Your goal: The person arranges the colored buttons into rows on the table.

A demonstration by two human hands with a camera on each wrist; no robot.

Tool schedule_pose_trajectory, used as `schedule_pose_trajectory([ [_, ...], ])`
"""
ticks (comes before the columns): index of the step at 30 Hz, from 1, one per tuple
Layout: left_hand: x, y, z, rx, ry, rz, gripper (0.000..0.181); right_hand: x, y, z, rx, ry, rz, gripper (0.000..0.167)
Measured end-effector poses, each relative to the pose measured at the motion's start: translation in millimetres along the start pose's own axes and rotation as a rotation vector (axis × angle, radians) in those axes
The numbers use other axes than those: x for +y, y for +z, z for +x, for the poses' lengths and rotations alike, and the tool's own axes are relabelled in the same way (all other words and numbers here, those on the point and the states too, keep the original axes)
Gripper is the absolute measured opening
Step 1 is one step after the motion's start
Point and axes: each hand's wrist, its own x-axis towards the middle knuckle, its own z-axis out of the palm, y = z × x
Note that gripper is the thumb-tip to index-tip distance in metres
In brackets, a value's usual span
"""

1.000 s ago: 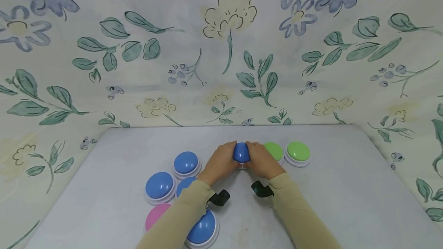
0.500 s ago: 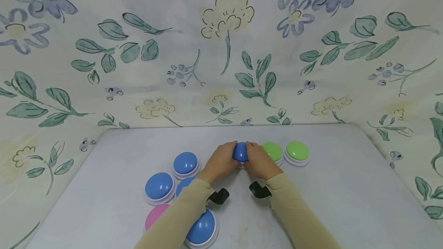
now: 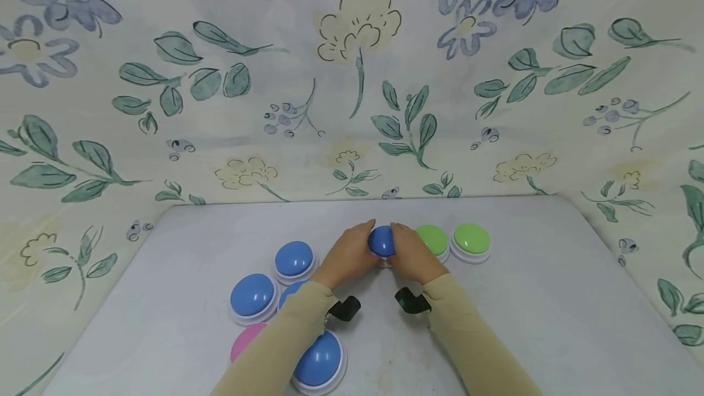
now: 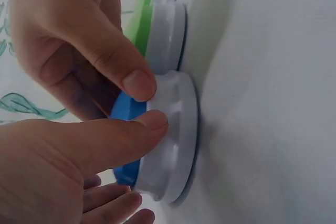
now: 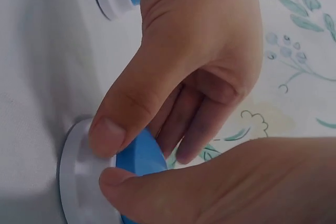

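A blue push button (image 3: 382, 241) with a white round base stands on the table between both hands. In the left wrist view its base (image 4: 176, 129) sits on edge in the tilted picture, against the white surface. My left hand (image 3: 349, 255) has its thumb at the base, while its fingers (image 4: 113, 205) are spread loosely off the blue dome. My right hand (image 3: 414, 253) grips the button from the other side, thumb on the base and fingers behind the dome. The right wrist view shows both thumbs close together at the white base (image 5: 79, 182).
Two green push buttons (image 3: 472, 239) stand to the right of the hands. Several blue push buttons (image 3: 252, 296) and a pink one (image 3: 245, 342) lie on the left, partly under the left sleeve (image 3: 275, 341). Floral cloth (image 3: 352, 78) hangs behind the white table (image 3: 550, 298).
The left fingers have loosened and drawn slightly away from the blue dome, showing more of its left side. The right hand keeps its hold; the button stays in nearly the same place.
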Motion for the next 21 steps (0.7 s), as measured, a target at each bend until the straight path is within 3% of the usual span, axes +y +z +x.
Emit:
schedule_pose_trajectory([
  [12, -0.4, -24.1, -13.2, 0.063, -0.033, -0.047, 0.083, -1, -6, -1.5, 0.005, 0.038, 0.065, 0.068],
  [21, -9.8, -52.8, -32.6, 0.179, -0.026, -0.122, 0.082, -7, -8, -2.6, 0.018, 0.027, 0.086, 0.068],
])
